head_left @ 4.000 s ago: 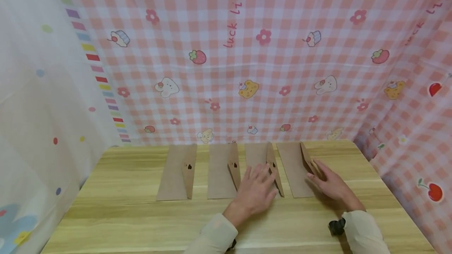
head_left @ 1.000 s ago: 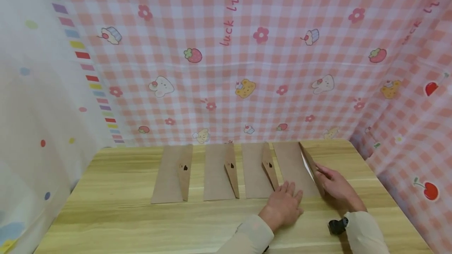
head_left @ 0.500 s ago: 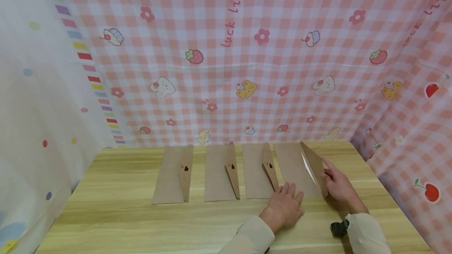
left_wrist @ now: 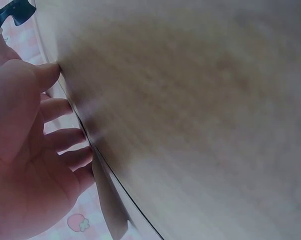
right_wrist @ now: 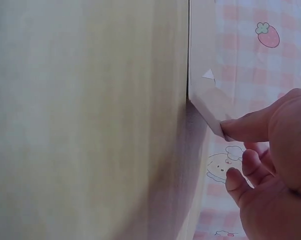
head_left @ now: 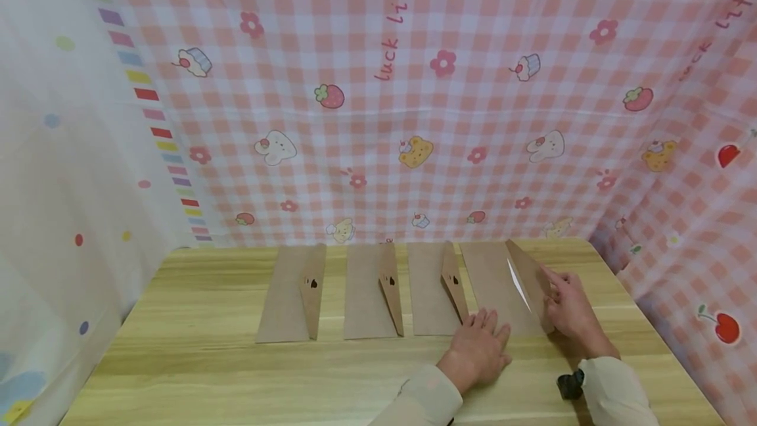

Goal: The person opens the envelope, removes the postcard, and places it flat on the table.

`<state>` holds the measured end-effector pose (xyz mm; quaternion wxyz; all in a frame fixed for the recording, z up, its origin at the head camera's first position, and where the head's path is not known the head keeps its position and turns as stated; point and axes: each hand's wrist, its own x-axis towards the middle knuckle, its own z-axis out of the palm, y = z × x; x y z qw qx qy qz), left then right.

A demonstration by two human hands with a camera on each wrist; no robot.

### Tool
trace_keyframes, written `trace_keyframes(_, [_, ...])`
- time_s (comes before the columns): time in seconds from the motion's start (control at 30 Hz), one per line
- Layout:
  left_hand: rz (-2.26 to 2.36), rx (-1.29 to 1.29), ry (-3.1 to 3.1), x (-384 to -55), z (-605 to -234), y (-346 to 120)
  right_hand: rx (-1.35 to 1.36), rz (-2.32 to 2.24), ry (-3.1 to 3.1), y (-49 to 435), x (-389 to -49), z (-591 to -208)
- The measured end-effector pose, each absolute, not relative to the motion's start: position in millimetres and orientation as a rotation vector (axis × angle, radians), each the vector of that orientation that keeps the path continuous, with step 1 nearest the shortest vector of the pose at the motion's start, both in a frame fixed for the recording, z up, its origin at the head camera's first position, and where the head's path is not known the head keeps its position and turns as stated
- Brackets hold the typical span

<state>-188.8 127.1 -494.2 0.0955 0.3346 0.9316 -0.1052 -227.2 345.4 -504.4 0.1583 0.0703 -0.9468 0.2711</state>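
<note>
Several brown kraft paper envelopes lie in a row on the table. The rightmost envelope (head_left: 493,281) has its flap (head_left: 532,278) lifted to the right, and a white strip shows along the opening. My right hand (head_left: 572,304) holds that flap at its outer edge, index finger stretched along it; in the right wrist view the thumb (right_wrist: 245,126) is on the flap. My left hand (head_left: 480,346), fingers spread, rests over the near edge of the same envelope. Its fingertips reach toward the third envelope (head_left: 427,291), whose flap is partly raised.
Two more envelopes, the leftmost one (head_left: 284,294) and the second one (head_left: 367,294), lie to the left with flaps half up and dark heart marks. A checked cloth (head_left: 378,110) hangs behind the wooden table (head_left: 236,380). A black wrist device (head_left: 570,384) sits at the right sleeve.
The rightmost envelope's flap has swung further to the right with my right hand. Earlier, my left hand moved right from the third envelope to the rightmost one; since then it stays put.
</note>
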Motion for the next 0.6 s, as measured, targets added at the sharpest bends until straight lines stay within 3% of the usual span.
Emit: trace_keyframes(0.6, [-0.28,0.972,2.764,-188.0,-493.6,126.9,0.216,0.795,-2.858,343.9,-241.7,-501.4])
